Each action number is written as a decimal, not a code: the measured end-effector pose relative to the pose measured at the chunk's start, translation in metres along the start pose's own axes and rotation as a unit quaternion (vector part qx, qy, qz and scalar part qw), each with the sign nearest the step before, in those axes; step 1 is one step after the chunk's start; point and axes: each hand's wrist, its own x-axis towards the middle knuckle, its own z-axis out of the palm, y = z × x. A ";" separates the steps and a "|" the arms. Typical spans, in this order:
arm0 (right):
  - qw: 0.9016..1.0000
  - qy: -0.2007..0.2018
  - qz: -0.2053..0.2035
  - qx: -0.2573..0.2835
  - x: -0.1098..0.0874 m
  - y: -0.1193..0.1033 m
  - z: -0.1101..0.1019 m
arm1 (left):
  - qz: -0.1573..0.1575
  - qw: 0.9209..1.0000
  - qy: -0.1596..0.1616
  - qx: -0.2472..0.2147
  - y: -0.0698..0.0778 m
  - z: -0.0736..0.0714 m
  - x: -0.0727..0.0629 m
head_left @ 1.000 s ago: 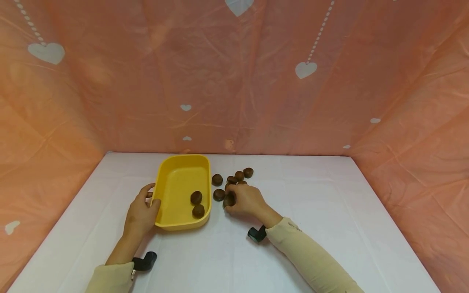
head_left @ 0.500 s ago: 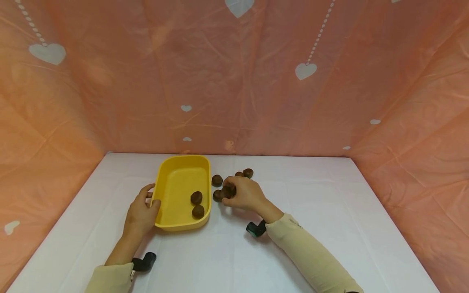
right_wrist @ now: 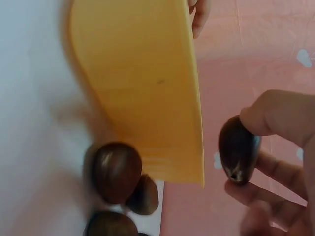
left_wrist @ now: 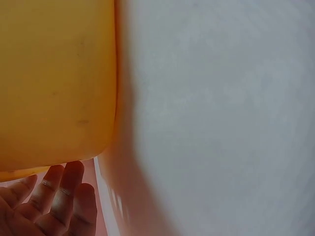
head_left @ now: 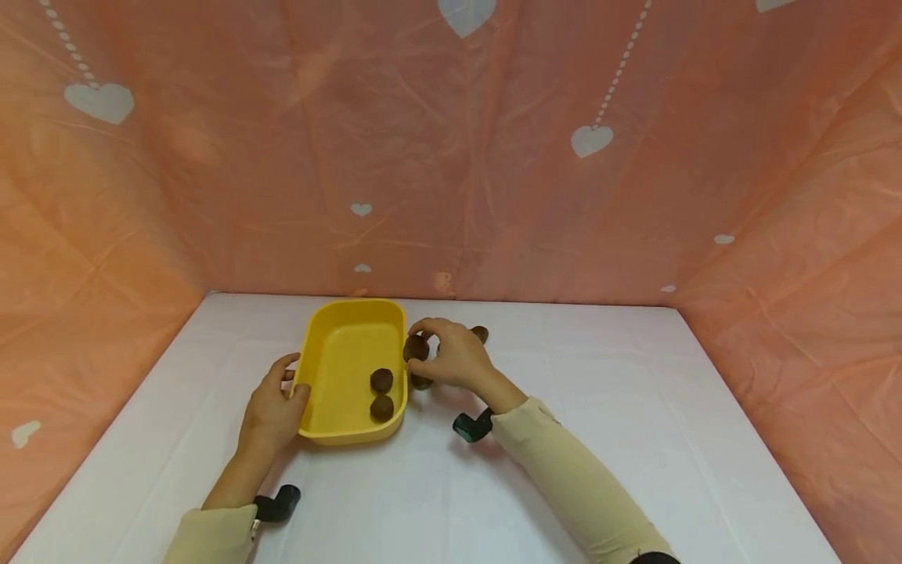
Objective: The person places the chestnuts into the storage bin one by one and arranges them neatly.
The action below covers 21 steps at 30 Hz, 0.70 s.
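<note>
Chestnut [right_wrist: 239,150], presumably light, hard-shelled and slippery, is best held across its rounded sides and is raised near the right rim of the yellow tray [head_left: 338,352] in a narrow pinch of the right hand [head_left: 456,354], while the left hand [head_left: 272,409] grips the tray's left side.

The person's right hand [head_left: 454,356], among the loose chestnuts a second ago, has moved left and towards the far edge of the white cloth-covered table [head_left: 599,376]. The glossy dark-brown chestnut [right_wrist: 239,150] in its pinch is now lifted beside the right edge of the yellow rectangular plastic tray [head_left: 345,345]. The beige sleeve [head_left: 571,478] and black wrist-worn device [head_left: 474,425] have shifted the same way.
</note>
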 end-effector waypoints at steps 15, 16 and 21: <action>0.998 -0.054 0.027 0.000 0.037 -0.014 0.024 | -0.003 1.000 -0.002 0.008 -0.002 0.000 -0.001; 0.998 -0.058 0.031 -0.003 0.039 -0.015 0.026 | -0.001 1.000 -0.001 0.008 -0.002 0.000 0.000; 0.996 -0.081 0.046 -0.013 0.044 -0.014 0.034 | 0.001 1.000 -0.002 0.006 -0.002 0.000 -0.001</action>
